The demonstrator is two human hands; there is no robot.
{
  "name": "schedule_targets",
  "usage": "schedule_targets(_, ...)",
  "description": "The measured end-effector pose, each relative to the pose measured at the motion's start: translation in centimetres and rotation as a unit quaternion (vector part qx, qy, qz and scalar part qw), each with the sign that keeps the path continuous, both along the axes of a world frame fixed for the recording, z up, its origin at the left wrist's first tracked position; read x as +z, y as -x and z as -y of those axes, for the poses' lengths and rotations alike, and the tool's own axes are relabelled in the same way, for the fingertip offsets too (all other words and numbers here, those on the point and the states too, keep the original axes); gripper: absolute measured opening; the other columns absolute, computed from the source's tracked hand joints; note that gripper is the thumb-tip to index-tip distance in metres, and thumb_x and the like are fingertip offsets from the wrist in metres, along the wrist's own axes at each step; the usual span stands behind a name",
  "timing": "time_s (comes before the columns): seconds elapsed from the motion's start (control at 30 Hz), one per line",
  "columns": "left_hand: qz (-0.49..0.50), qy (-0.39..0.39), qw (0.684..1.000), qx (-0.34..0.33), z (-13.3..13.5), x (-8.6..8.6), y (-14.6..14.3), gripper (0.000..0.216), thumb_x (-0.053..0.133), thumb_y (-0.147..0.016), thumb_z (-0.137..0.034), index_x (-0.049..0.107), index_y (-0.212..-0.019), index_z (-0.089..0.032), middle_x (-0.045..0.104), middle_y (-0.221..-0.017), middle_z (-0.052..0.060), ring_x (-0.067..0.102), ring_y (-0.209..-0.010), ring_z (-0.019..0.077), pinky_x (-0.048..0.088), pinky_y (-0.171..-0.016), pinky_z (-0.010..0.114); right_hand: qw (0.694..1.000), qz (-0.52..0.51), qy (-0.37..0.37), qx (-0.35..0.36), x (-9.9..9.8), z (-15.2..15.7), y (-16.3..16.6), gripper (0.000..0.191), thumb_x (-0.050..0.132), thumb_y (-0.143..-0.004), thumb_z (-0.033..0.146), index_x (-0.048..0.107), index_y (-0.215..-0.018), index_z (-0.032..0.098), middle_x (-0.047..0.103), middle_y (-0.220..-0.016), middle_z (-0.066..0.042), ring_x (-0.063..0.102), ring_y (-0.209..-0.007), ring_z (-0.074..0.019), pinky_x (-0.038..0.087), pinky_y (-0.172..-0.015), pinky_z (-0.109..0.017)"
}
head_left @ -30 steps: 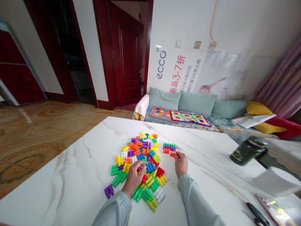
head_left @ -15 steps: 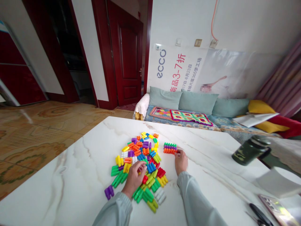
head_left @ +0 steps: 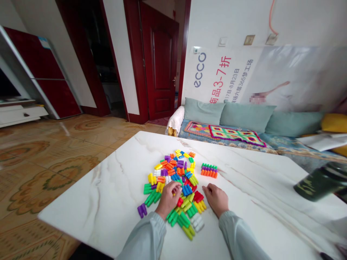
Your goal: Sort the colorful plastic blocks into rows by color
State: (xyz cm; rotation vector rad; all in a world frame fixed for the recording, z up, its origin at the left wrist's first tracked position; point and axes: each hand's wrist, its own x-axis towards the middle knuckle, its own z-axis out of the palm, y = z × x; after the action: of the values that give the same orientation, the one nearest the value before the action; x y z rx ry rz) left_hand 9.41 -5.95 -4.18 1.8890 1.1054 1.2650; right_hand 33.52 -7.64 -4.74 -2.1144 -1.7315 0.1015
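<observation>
A heap of small plastic building pieces (head_left: 173,184) in many colours lies on the white marble table (head_left: 114,195). My left hand (head_left: 169,198) rests on the heap with its fingers curled over some pieces; what they grip is hidden. My right hand (head_left: 217,198) lies on the table just right of the heap, fingers spread and holding nothing. A short joined block of green, purple and orange pieces (head_left: 209,170) sits apart, beyond my right hand. A lone purple piece (head_left: 141,210) lies at the heap's left.
A dark green mug (head_left: 320,182) stands at the table's right side. Behind the table is a sofa (head_left: 244,126) with teal cushions and a bright patterned mat. A red door (head_left: 161,61) and tiled floor (head_left: 54,151) are at the left.
My right hand has let go of the orange piece at the joined block and drawn back toward me. The camera view has shifted left. My left hand stays on the heap.
</observation>
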Motion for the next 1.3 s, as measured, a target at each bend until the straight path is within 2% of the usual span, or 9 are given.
schedule_targets(0.17,-0.018,-0.014,1.0,0.014,0.2,-0.1,-0.1,0.016,0.052,-0.089,-0.021,0.067,-0.089,-0.019,0.067,-0.087,0.005,0.064,-0.081,0.0175,0.051,-0.075,0.029,0.992,0.111,0.057,-0.004,0.2,-0.3,1.8,0.035,0.038,-0.098,0.036,0.063,-0.08,0.021,0.073,-0.087,-0.006,0.068,-0.074,-0.018,0.032,-0.058,-0.026)
schedule_targets(0.4,-0.012,0.015,1.0,-0.003,-1.0,0.5,0.9,0.019,0.053,-0.086,-0.017,0.07,-0.094,-0.02,0.072,-0.092,0.005,0.067,-0.088,0.0177,0.054,-0.081,0.03,0.988,0.13,0.082,0.008,0.1,-0.5,2.0,0.037,0.034,-0.1,0.032,0.066,-0.087,0.019,0.073,-0.089,-0.008,0.071,-0.081,-0.0208,0.039,-0.062,-0.027)
schedule_targets(0.53,-0.039,0.022,0.998,0.05,-4.4,2.6,3.0,0.02,0.053,-0.086,-0.021,0.071,-0.096,-0.019,0.073,-0.098,0.006,0.068,-0.092,0.0189,0.055,-0.082,0.03,0.989,0.126,0.076,0.022,-0.1,-0.5,1.9,0.035,0.034,-0.101,0.032,0.065,-0.089,0.019,0.072,-0.09,-0.009,0.071,-0.082,-0.0218,0.04,-0.063,-0.028)
schedule_targets(0.6,-0.07,0.036,0.992,0.095,-6.8,3.4,3.9,0.023,0.05,-0.087,-0.018,0.07,-0.098,-0.017,0.073,-0.098,0.007,0.068,-0.091,0.0182,0.055,-0.082,0.03,0.989,0.125,0.073,0.023,-0.3,-0.4,1.8,0.034,0.035,-0.1,0.032,0.065,-0.089,0.019,0.072,-0.091,-0.008,0.071,-0.083,-0.0216,0.04,-0.063,-0.028)
schedule_targets(0.7,-0.114,0.039,0.986,0.113,-10.5,3.9,4.8,0.029,0.053,-0.08,-0.01,0.069,-0.104,-0.016,0.071,-0.103,0.008,0.067,-0.097,0.0185,0.051,-0.09,0.031,0.99,0.122,0.068,0.02,-0.5,-0.4,1.7,0.033,0.037,-0.1,0.032,0.065,-0.089,0.019,0.072,-0.091,-0.008,0.07,-0.083,-0.0213,0.04,-0.063,-0.028)
schedule_targets(0.8,-0.164,0.042,0.979,0.112,-13.5,3.7,4.7,0.045,0.062,-0.069,-0.007,0.066,-0.113,-0.015,0.066,-0.113,0.01,0.061,-0.111,0.0217,0.043,-0.102,0.032,0.99,0.118,0.067,0.023,-0.5,-0.5,1.7,0.032,0.038,-0.1,0.031,0.065,-0.089,0.02,0.072,-0.09,-0.008,0.07,-0.082,-0.0205,0.039,-0.063,-0.027)
schedule_targets(0.93,-0.216,0.07,0.969,0.101,-16.3,3.1,3.6,0.061,0.067,-0.06,-0.008,0.064,-0.12,-0.019,0.064,-0.118,0.009,0.058,-0.113,0.0245,0.042,-0.101,0.032,0.99,0.119,0.064,0.026,-0.8,-0.7,1.6,0.033,0.036,-0.1,0.031,0.065,-0.088,0.02,0.072,-0.089,-0.007,0.07,-0.081,-0.0195,0.039,-0.063,-0.026)
schedule_targets(1.17,-0.257,0.11,0.955,0.093,-18.9,2.2,2.6,0.047,0.071,-0.063,-0.02,0.069,-0.11,-0.024,0.07,-0.101,0.006,0.064,-0.099,0.0244,0.047,-0.087,0.03,0.99,0.13,0.051,0.033,-1.1,-0.7,1.5,0.035,0.035,-0.1,0.029,0.065,-0.085,0.019,0.071,-0.085,-0.008,0.07,-0.077,-0.0206,0.037,-0.059,-0.027)
schedule_targets(1.3,-0.27,0.118,0.951,0.091,-19.9,1.9,2.5,0.048,0.074,-0.058,-0.02,0.071,-0.106,-0.024,0.07,-0.099,0.005,0.064,-0.097,0.0244,0.047,-0.087,0.029,0.99,0.129,0.056,0.03,-0.8,-0.6,1.6,0.034,0.036,-0.1,0.029,0.065,-0.084,0.02,0.071,-0.084,-0.007,0.07,-0.076,-0.0191,0.036,-0.058,-0.026)
